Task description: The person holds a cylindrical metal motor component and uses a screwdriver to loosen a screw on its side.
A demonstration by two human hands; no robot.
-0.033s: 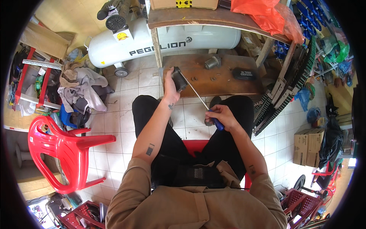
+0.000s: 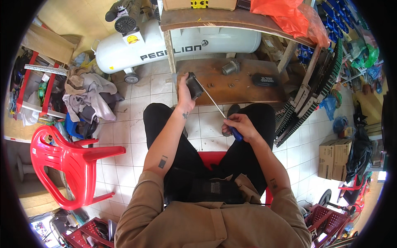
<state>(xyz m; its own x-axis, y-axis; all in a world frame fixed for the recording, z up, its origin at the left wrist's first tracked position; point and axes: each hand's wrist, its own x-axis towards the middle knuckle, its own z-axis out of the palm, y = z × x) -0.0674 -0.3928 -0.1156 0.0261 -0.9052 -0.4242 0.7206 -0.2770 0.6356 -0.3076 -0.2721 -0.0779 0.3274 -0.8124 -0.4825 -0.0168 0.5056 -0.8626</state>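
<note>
Seated view, looking down over knees. Left hand [image 2: 184,89] closed around a small dark grey block-shaped part [image 2: 193,86], held at the near edge of a low brown wooden board [image 2: 244,89]. Right hand [image 2: 240,126] wrapped tight around the blue handle of a long screwdriver [image 2: 215,103]; thin metal shaft slanting up-left, tip meeting the part. Part boxy, matte, partly hidden by the fingers.

On the board: a grey metal cylinder [image 2: 230,67], a flat black case [image 2: 265,79], a few small loose bits. Cardboard box [image 2: 198,4] on the wooden bench above, contents unseen. Stacked cardboard boxes [image 2: 334,156] at right, shut. Red crates [image 2: 320,219] lower right, contents unclear. White air compressor tank [image 2: 136,49] under the bench; red plastic chair [image 2: 66,161] at left.
</note>
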